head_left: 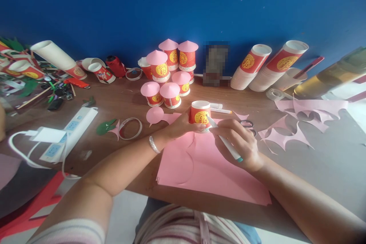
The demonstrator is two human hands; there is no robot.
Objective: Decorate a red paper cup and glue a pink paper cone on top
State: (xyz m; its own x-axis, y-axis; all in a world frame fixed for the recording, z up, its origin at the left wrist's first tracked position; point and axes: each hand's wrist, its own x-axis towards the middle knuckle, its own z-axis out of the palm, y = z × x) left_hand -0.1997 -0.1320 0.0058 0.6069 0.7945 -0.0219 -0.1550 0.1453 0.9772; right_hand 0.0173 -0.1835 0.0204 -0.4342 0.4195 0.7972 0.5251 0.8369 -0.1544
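My left hand (183,124) is closed around a red and white paper cup (201,113) with a yellow printed emblem, its white end facing up. In my right hand (241,143) is a white marker (230,148) with a teal end, its other end pointed at the cup's side. Both hands are over a stack of pink paper sheets (211,171) on which a curved line shows. Behind the cup lie two more markers (220,110). Black-handled scissors (248,125) are partly hidden by my right hand.
Several cups with pink cone tops (170,90) stand near the blue wall. Stacked paper cups (251,66) lean at the back right beside tape (275,94). Pink offcuts (286,133) are spread right. A power strip (70,133) with a white cable and cluttered craft pieces occupy the left.
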